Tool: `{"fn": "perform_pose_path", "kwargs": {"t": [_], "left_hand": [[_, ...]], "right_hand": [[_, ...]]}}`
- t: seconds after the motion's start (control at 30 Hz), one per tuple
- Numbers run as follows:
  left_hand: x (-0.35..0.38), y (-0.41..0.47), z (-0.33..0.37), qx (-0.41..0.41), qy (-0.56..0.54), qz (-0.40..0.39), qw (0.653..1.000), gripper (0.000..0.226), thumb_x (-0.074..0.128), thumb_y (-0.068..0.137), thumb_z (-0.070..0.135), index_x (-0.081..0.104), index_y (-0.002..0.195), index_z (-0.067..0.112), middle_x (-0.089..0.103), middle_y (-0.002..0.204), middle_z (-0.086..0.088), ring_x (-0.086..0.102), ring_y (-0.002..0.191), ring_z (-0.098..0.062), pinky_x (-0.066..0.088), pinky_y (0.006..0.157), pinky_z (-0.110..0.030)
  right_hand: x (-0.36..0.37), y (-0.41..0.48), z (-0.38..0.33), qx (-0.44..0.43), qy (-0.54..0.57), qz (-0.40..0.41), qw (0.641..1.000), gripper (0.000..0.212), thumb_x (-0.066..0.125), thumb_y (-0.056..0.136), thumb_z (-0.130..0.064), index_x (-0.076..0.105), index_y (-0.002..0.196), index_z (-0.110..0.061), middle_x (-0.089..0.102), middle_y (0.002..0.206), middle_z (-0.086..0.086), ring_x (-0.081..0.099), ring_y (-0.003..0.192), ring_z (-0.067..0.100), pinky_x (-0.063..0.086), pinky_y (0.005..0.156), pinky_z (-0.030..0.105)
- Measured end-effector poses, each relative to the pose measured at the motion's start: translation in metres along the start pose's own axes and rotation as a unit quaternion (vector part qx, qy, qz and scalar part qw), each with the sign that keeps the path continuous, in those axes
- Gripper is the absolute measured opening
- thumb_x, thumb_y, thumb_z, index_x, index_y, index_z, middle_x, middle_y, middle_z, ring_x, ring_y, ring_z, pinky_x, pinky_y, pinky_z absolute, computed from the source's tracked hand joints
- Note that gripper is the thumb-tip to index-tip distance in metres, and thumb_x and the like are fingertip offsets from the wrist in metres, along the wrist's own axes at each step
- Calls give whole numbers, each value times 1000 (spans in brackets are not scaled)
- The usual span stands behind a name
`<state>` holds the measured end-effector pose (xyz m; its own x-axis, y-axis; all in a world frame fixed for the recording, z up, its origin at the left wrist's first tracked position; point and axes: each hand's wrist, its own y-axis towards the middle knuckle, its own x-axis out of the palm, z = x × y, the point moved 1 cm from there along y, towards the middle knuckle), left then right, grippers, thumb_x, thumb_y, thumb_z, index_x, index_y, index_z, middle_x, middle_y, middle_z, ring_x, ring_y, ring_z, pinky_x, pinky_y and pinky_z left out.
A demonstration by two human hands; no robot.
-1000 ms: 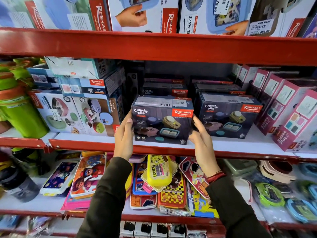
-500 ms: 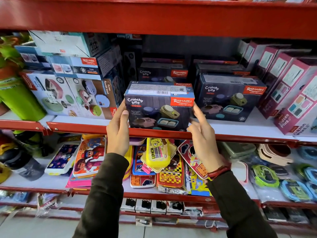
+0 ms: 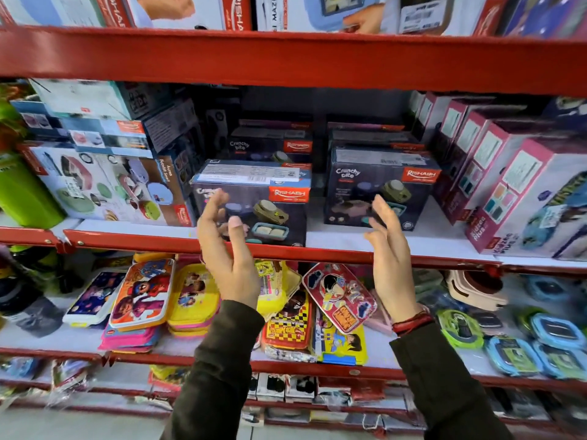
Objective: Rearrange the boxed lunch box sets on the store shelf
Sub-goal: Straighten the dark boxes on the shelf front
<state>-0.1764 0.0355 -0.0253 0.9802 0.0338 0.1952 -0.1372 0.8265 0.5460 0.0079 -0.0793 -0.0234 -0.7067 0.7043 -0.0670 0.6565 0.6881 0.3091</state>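
— Both hands have let go of the dark Crunchy Bite box (image 3: 254,204) — half a second ago they gripped its two sides, and now they hang in front of it, apart from it.

— How do they stand?

— Left hand (image 3: 227,249) is spread, fingers loosely curled, holding nothing. Right hand (image 3: 389,249) is likewise open and empty, palm facing inward, at three o'clock from the left one.

— And the box?

— Upright on the white shelf board (image 3: 343,239), its front at the red shelf lip (image 3: 133,241). It sits at nine o'clock from a second Crunchy Bite box (image 3: 378,188), a gap between them. More of the same are stacked behind, toward twelve o'clock.

— Neighbours?

— White boxed sets (image 3: 104,182) at nine o'clock, pink boxes (image 3: 508,182) in a row at three o'clock.
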Motion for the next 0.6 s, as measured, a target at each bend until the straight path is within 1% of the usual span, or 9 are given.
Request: {"fn": "perform_pose_path", "kwargs": {"t": [0.07, 0.13, 0.2, 0.23, 0.3, 0.37, 0.43, 0.47, 0.6], "left_hand": [[21, -16, 11, 17, -18, -31, 999, 42, 43, 105, 15, 49, 146, 9, 60, 140, -12, 57, 121, -6, 45, 103, -29], [46, -33, 22, 36, -28, -71, 996, 42, 44, 104, 19, 49, 145, 14, 60, 139, -6, 57, 125, -12, 44, 106, -32], [69, -46, 30, 36, -47, -114, 992, 41, 44, 104, 22, 48, 146, 21, 59, 142, -1, 56, 132, -14, 43, 110, -30], [80, -51, 33, 27, -60, -138, 988, 42, 44, 105, 23, 47, 147, 23, 57, 146, -2, 54, 137, -15, 42, 114, -30], [103, -60, 34, -5, -70, -184, 980, 47, 45, 106, 24, 42, 153, 23, 50, 158, -2, 46, 148, -14, 38, 121, -30], [124, -65, 29, -49, -58, -207, 975, 53, 44, 108, 26, 35, 159, 22, 39, 166, 4, 34, 155, -7, 29, 126, -25], [144, -67, 22, -107, -47, -210, 971, 55, 40, 110, 29, 27, 163, 23, 28, 170, 9, 25, 156, -1, 21, 127, -21], [153, -67, 19, -136, -45, -212, 967, 55, 38, 111, 32, 23, 164, 24, 24, 171, 9, 22, 156, 0, 18, 129, -23], [178, -58, 10, -214, -60, -181, 958, 59, 29, 111, 46, 13, 165, 30, 13, 175, 7, 14, 159, -7, 11, 130, -30]], "right_hand": [[-21, 1, 2, 8, 4, 10, 1000, 55, 41, 104, -6, 38, 155, -27, 37, 164, -7, 40, 149, 15, 38, 111, 19], [-43, 5, 2, 15, 10, 25, 1000, 54, 41, 105, -7, 39, 154, -27, 37, 164, -6, 40, 147, 14, 41, 101, 8], [-60, 11, 3, 19, 18, 43, 999, 51, 41, 105, -9, 41, 153, -27, 39, 163, -6, 42, 145, 13, 43, 95, 4], [-68, 15, 3, 20, 21, 51, 998, 50, 42, 105, -10, 42, 152, -26, 39, 162, -5, 42, 144, 13, 44, 96, 5], [-81, 23, 5, 19, 24, 66, 997, 49, 44, 105, -11, 42, 152, -25, 40, 161, -4, 41, 144, 10, 42, 105, 10], [-92, 32, 7, 19, 17, 80, 996, 51, 45, 102, -19, 42, 152, -27, 40, 159, -6, 38, 143, 7, 34, 115, 19], [-101, 42, 10, 23, 4, 86, 996, 56, 44, 96, -29, 40, 152, -28, 39, 159, -8, 34, 146, 6, 27, 122, 28], [-103, 47, 10, 30, 5, 87, 996, 58, 42, 94, -32, 39, 153, -28, 37, 161, -7, 32, 148, 8, 24, 125, 32], [-108, 67, 11, 59, 37, 78, 994, 61, 43, 95, -36, 37, 154, -24, 36, 164, 1, 31, 153, 16, 22, 128, 38]]}}
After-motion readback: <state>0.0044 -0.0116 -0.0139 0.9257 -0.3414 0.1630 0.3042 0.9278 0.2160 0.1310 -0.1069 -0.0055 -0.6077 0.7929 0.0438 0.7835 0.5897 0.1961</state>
